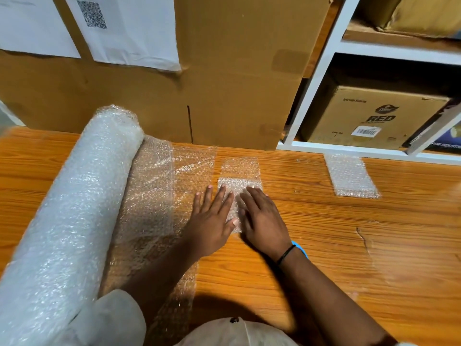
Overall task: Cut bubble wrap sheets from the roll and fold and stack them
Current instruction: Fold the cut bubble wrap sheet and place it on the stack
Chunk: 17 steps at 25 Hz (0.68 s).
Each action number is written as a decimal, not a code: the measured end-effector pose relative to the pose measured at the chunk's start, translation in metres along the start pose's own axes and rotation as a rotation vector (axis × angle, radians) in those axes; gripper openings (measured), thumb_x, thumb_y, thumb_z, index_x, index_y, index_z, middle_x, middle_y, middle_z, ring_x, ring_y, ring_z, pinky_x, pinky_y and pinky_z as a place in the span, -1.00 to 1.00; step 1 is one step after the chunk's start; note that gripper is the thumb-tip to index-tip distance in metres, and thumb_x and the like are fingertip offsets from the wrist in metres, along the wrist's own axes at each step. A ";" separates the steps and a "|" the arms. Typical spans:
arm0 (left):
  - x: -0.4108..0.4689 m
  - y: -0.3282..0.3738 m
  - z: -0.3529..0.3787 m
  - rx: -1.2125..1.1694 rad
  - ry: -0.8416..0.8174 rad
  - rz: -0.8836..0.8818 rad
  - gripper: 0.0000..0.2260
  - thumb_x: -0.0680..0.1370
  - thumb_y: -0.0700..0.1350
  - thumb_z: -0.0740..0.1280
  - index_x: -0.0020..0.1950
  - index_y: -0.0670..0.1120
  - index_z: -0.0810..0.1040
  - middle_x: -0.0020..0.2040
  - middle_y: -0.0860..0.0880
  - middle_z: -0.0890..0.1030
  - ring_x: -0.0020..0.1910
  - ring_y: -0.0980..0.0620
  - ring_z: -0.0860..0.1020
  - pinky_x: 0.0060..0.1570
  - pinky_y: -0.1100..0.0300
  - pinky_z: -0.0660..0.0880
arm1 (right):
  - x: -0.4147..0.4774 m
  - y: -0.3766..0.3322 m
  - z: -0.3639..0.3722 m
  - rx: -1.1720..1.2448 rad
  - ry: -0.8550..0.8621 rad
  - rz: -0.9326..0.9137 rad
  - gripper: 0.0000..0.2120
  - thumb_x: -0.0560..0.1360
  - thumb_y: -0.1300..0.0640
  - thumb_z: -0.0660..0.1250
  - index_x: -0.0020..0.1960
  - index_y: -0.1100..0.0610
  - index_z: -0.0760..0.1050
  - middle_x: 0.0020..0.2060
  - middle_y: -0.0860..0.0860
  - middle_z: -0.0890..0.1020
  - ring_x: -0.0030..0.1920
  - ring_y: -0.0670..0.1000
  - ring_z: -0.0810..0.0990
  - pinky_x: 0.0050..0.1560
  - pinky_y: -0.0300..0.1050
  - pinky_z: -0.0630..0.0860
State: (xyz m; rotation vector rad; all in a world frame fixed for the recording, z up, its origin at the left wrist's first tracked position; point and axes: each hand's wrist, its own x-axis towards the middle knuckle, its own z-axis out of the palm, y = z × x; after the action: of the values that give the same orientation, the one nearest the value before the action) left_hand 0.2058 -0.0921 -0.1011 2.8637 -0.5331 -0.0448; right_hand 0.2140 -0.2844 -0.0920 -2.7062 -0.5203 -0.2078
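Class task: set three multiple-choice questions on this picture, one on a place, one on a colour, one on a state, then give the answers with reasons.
1. Where on the table is the bubble wrap roll? A. left side B. right side C. far middle
2. What colour is the shelf frame? A. black B. white C. red
3. How do the left hand and right hand lie? A. gripping scissors B. flat on the cut sheet C. hanging idle
Answers: 1 A, the roll lies left of both hands; 2 B, its edges are white; 3 B, straight fingers press the sheet.
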 end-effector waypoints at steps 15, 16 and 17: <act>-0.018 -0.006 -0.032 -0.276 0.342 0.240 -0.80 0.65 0.07 0.27 0.05 0.04 0.66 -0.12 0.12 0.70 -0.11 0.09 0.65 0.09 0.11 0.50 | -0.038 -0.003 -0.018 0.007 0.051 -0.166 -0.73 0.56 0.04 0.32 0.23 0.08 0.56 0.05 0.03 0.67 0.16 0.09 0.60 0.40 0.04 0.29; -0.019 -0.003 -0.042 -0.309 0.373 0.221 -0.80 0.65 0.08 0.27 0.03 0.05 0.66 -0.20 0.12 0.67 -0.23 0.10 0.61 -0.05 0.19 0.48 | -0.036 -0.006 -0.025 0.041 0.049 -0.134 -0.77 0.56 0.05 0.32 0.19 0.06 0.56 -0.03 0.03 0.68 0.07 0.10 0.62 0.30 0.04 0.35; -0.019 -0.001 -0.052 -0.351 0.405 0.205 -0.81 0.66 0.07 0.28 0.04 0.04 0.66 -0.24 0.12 0.66 -0.30 0.12 0.59 -0.14 0.26 0.45 | -0.033 -0.008 -0.033 0.098 0.033 -0.091 -0.79 0.57 0.04 0.32 0.17 0.06 0.56 -0.10 0.04 0.68 -0.01 0.12 0.62 0.17 0.03 0.42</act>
State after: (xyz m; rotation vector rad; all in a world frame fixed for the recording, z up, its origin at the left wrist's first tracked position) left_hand 0.1923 -0.0732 -0.0511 2.3749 -0.6519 0.4221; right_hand 0.1778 -0.3012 -0.0662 -2.5820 -0.6277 -0.2445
